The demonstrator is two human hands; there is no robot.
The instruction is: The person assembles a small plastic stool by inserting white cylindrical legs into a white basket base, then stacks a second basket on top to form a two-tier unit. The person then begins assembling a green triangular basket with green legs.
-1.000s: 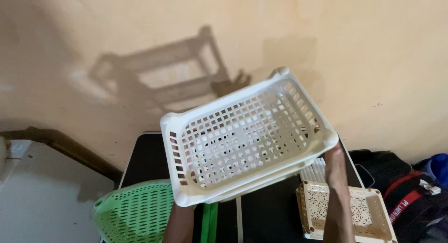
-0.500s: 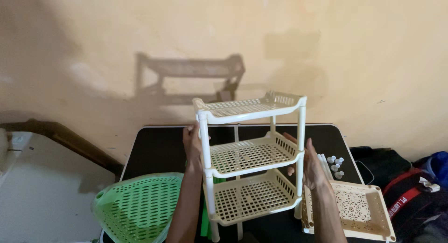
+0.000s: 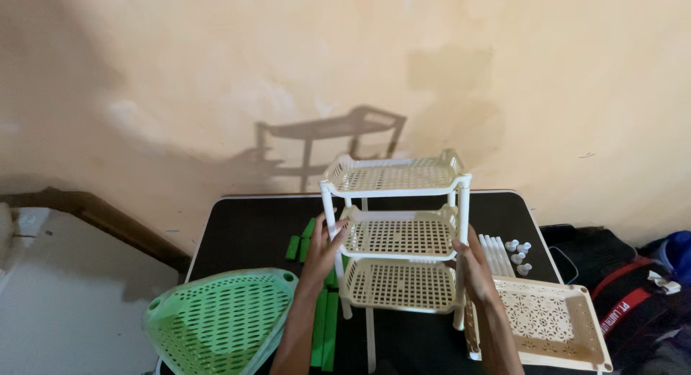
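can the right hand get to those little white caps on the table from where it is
Probably yes. The right hand rests on the white three-tier rack's right side, and the white caps lie just to its right on the black table, with only white tubes lying flat between them.

Both hands, left hand and right hand, hold a cream three-tier rack upright on the black tabletop, beside a green basket.
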